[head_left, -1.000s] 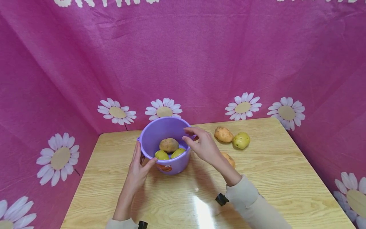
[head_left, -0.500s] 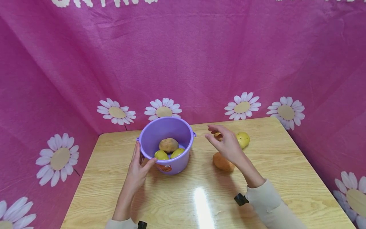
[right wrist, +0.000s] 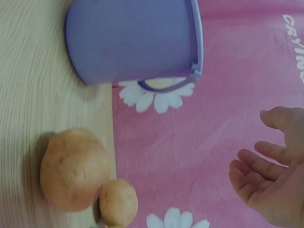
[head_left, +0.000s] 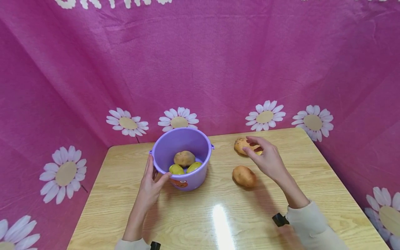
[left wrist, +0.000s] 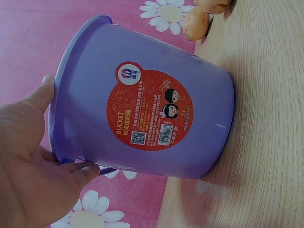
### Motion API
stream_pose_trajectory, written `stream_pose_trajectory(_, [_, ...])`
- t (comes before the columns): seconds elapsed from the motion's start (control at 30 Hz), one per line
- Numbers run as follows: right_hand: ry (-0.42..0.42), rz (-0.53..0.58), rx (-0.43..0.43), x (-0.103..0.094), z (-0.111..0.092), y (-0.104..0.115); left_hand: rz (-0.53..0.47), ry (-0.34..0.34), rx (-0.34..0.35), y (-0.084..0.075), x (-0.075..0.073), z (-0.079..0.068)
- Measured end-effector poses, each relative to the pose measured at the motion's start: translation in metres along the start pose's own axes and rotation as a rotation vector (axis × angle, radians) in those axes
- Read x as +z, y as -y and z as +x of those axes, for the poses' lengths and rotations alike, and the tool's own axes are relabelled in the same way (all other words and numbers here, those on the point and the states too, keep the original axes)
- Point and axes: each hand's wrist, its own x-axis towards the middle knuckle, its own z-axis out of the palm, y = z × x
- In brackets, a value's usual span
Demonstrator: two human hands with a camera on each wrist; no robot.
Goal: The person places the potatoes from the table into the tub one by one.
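Observation:
A purple bucket [head_left: 187, 182] stands on the table, holding one brown potato [head_left: 184, 158] and two yellow-green rounded pieces of produce [head_left: 176, 169]. My left hand [head_left: 151, 189] grips its near-left rim, thumb over the edge and fingers against the outer side. In the left wrist view the bucket's red label [left wrist: 149, 111] faces the camera. My right hand [head_left: 268, 159] holds nothing, fingers loosely bent and apart, above the right part of the table. It overlaps a potato [head_left: 240, 146] and nearly hides another yellow-green piece. A second loose potato [head_left: 244, 176] lies nearer, left of the right wrist.
The wood-grain table [head_left: 187, 218] backs onto a pink cloth [head_left: 200, 69] printed with white daisies. The bucket's handle [right wrist: 164, 88] hangs at its side in the right wrist view. Cloth also rises at the table's left and right.
My right hand has drawn out from over the bucket and moved right, over the loose produce, uncovering the nearer potato. The left hand and bucket have stayed put.

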Motion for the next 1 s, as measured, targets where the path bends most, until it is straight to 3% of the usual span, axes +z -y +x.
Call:
stream_pose_trajectory(0.47, [-0.014, -0.050, 0.026, -0.020, -0.010, -0.015, 0.006, 0.000, -0.017, 0.002, -0.001, 0.002])
stream_pose_trajectory(1.0, [0.033, -0.051, 0.042, -0.010, -0.020, -0.027, 0.020, -0.005, -0.002, 0.003, -0.001, 0.000])
